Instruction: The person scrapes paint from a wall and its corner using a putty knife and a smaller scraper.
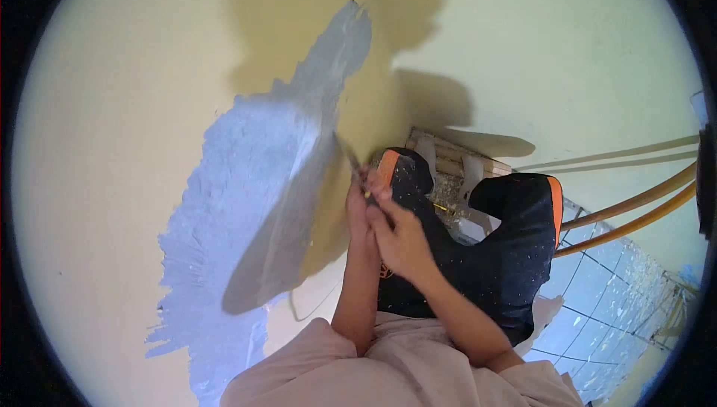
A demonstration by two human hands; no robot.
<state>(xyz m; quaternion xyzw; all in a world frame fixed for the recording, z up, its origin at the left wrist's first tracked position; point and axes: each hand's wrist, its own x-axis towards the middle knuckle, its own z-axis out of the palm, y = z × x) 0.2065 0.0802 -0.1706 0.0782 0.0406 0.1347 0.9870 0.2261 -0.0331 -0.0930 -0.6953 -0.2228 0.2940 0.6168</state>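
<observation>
My left hand (358, 209) and my right hand (399, 231) are close together in front of the wall, fingers closed around the handle of a thin scraper (349, 154). Its narrow dark blade points up and left, its tip at the edge of a bare grey patch (239, 175) in the cream wall paint (97, 145). The patch is ragged-edged and runs from high up down to the lower left. My fingers hide most of the handle, and the left hand is partly covered by the right.
Below me are my knees in dark trousers (478, 258) with orange trim. A wooden slatted stand (441, 157) with paint flakes stands between them. At the right, brown curved poles (635, 202) reach toward the wall; below lie pale floor tiles (597, 287) strewn with flakes.
</observation>
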